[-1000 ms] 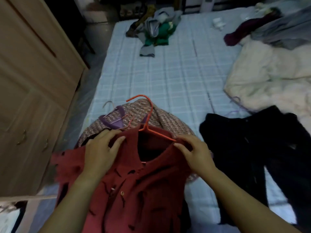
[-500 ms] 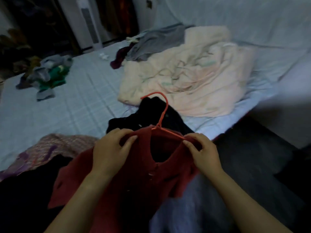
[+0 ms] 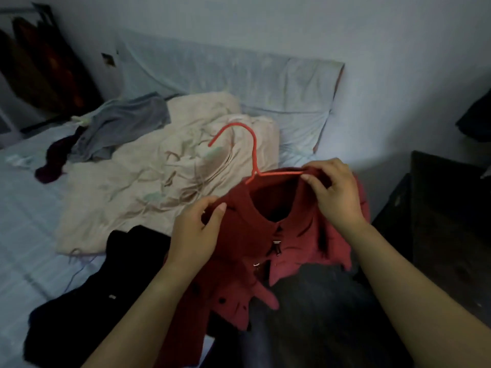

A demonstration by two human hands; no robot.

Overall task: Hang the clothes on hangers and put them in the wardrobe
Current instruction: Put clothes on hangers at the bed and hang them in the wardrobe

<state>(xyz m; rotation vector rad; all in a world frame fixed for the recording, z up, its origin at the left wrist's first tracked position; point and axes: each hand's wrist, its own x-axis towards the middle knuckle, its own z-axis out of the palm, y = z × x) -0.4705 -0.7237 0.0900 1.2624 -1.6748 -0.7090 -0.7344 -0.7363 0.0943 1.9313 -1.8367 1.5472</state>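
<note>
A red garment with small dark marks and metal clasps hangs on an orange hanger, whose hook rises above the neckline. My left hand grips the garment's left shoulder. My right hand pinches the right shoulder together with the hanger's arm. I hold the garment in the air over the bed's near edge. The wardrobe is out of view.
On the bed lie a cream quilt, a grey garment, a dark maroon one and a black garment at lower left. A dark cabinet stands to the right, with dark floor below.
My view has swung right, from the wardrobe side to the head of the bed. The red garment on its hanger has been lifted off the bed and carried right, both hands still on its shoulders.
</note>
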